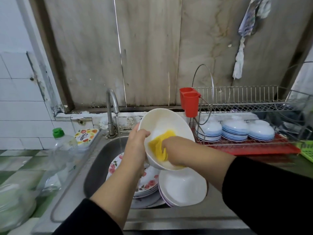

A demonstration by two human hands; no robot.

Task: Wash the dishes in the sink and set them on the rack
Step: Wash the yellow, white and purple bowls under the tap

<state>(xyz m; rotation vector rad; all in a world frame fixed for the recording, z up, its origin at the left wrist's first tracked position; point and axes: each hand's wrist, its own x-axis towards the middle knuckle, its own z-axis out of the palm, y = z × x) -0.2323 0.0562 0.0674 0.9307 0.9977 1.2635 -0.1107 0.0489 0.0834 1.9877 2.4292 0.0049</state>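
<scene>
In front of me is the steel sink (94, 168), set in a steel counter (71, 197). In the basin, below the faucet (111, 106), a stack of flowered plates (147, 184) lies, and white bowls (183, 189) lean on the basin's right edge. Left of the sink stand a clear soap bottle (64, 150) and a small printed box (86, 136). Right of the sink, a red tray (254, 150) lies on the counter and carries the wire dish rack (245, 106).

White bowl (162, 122), yellow sponge (159, 146), pink-flowered plates (149, 184), red cutlery cup (189, 102), green-capped bottle (62, 150).
</scene>
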